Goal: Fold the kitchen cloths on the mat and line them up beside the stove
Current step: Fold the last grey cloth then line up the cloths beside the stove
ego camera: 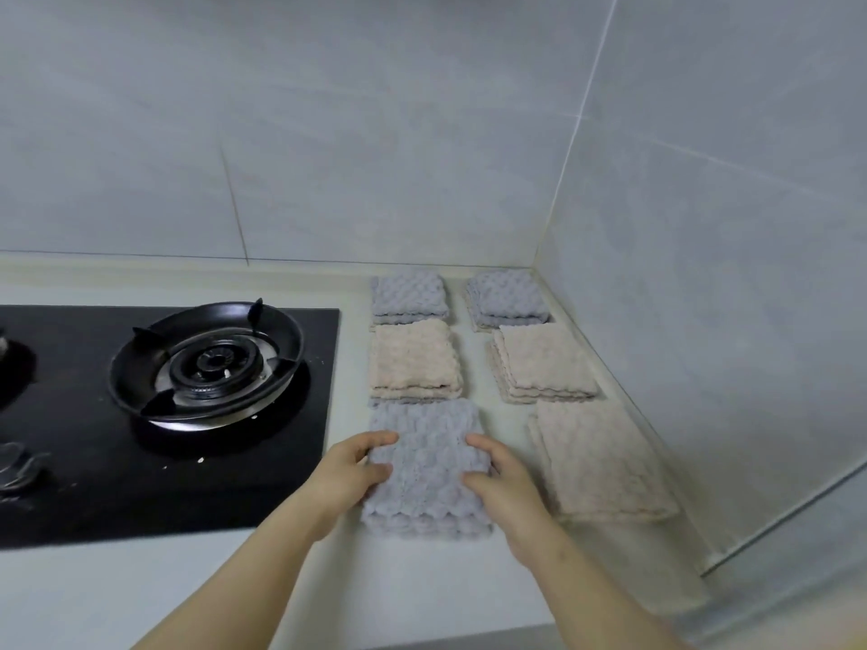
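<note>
grey cloth (424,466) folded, bubbly pile, both hands gripping its sides.

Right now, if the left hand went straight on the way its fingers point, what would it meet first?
The left hand holds the near grey cloth, fingers pointing right across it, so it would likely meet the right hand at the cloth's opposite edge first; depth is hard to judge.
</note>
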The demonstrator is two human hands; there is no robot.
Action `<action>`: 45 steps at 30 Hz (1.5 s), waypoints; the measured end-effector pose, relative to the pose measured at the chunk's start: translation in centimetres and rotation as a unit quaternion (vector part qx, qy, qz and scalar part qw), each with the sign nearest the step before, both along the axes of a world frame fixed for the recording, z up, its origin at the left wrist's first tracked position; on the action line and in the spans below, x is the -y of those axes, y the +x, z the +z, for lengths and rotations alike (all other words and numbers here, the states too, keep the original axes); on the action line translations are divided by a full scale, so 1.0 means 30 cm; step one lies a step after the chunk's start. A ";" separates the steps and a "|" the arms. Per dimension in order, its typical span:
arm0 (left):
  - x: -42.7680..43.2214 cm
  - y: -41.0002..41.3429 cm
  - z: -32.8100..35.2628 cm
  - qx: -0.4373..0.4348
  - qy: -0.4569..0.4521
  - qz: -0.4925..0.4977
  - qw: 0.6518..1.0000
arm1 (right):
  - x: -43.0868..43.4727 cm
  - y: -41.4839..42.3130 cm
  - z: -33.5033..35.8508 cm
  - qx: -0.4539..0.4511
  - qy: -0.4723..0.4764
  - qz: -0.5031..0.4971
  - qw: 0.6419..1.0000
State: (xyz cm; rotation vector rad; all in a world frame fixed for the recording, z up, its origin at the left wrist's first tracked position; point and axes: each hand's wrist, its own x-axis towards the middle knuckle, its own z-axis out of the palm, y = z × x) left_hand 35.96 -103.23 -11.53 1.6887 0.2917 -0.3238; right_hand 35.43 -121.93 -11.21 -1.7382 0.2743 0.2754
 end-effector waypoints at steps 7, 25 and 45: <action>0.038 0.018 -0.030 0.005 0.025 0.005 1.000 | 0.030 0.014 -0.049 0.000 0.011 0.013 1.000; 0.128 0.029 -0.114 0.103 0.525 -0.194 0.822 | 0.013 0.079 -0.082 0.115 -0.474 0.272 0.829; -0.014 0.337 0.136 0.217 0.345 -0.108 0.907 | -0.017 0.296 0.120 0.168 -0.335 0.109 0.921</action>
